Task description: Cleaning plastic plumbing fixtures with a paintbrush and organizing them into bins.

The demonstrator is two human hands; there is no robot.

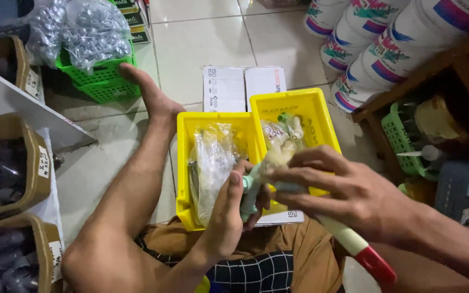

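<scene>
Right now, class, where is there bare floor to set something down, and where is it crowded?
Bare tile lies between the green basket and the stacked tubs, and by the left leg near the shelf. Crowded: both hands, left and right, over the yellow bins.

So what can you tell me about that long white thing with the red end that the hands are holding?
The long tool looks like smooth plastic: a pale greenish front part, a white shaft and a red end. It lies slanted, front end up-left over the yellow bins, red end down-right over the person's lap. The left hand wraps its front; the right hand grips the middle, hiding that part. What kind of tool it is, I cannot tell.
</scene>
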